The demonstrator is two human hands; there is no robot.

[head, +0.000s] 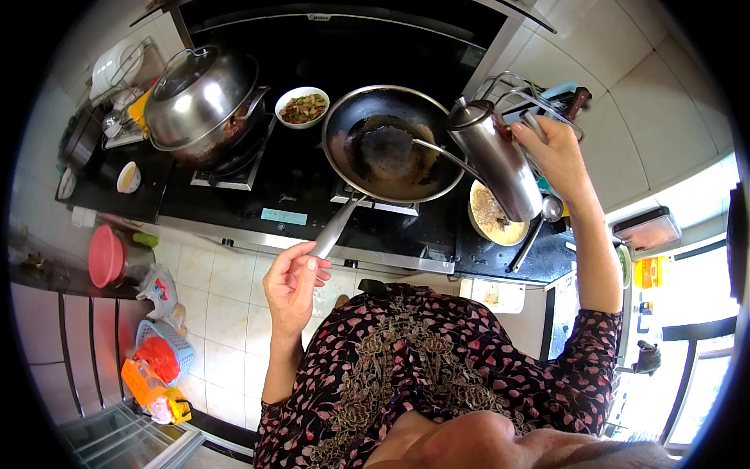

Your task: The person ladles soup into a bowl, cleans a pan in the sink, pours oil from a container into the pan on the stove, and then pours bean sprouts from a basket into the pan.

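My right hand [554, 153] grips the handle of a stainless steel long-spouted pot [498, 158]. The pot is tipped, and its thin spout reaches over the wok [345, 167]. Inside, the wok's bottom is dark and shiny; I cannot make out a stream from the spout. At the end of the metal wok handle [338, 227], my left hand [295, 287] has its fingers loosely curled; whether they grip it is unclear. Under the tilted pot stands a bowl [481, 225] of pale liquid with shreds in it. A white bowl of chopped green and brown food [303, 109] sits left of the wok.
A large lidded steel pot [202, 105] occupies the left burner. A small cup [129, 177] stands on the left counter. A ladle [536, 231] lies right of the pale bowl, below a wire rack [515, 88] with knives. A pink basin [106, 255] is at lower left.
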